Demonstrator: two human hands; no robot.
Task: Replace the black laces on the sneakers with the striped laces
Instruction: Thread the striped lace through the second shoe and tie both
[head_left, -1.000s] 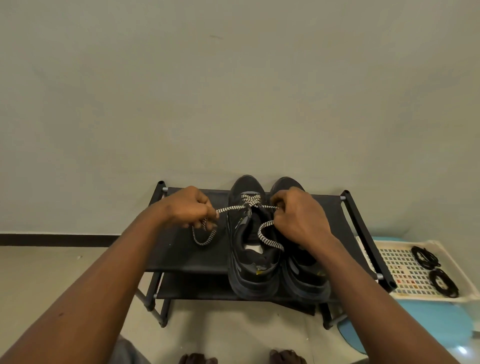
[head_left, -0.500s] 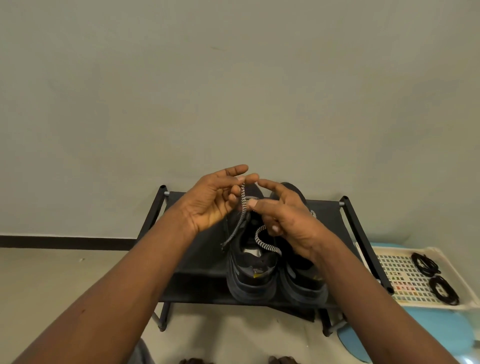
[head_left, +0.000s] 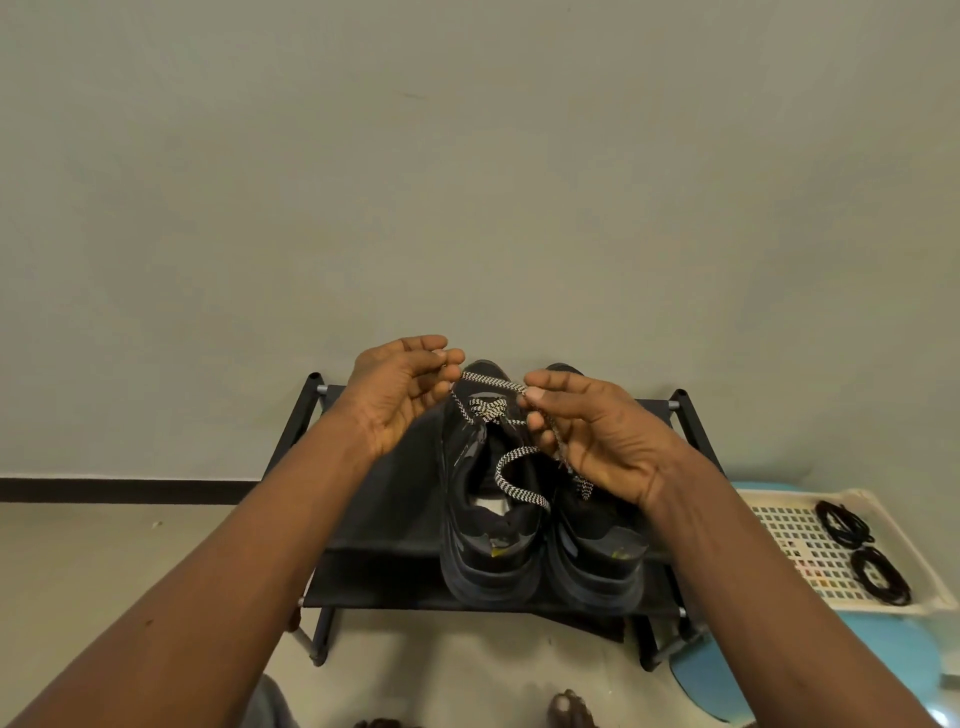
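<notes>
striped lace pinched, left hand, right hand

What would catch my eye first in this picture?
At centre the left hand and right hand are raised, each pinching the striped lace threaded through the left of two black sneakers on a low black rack. At far right, coiled black laces lie in a cream basket.

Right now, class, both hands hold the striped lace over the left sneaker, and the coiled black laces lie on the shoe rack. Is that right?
No. The head view shows the black laces in the white tray beside the shoe rack, not on it. The left hand and right hand do hold the striped lace over the left sneaker.
</notes>
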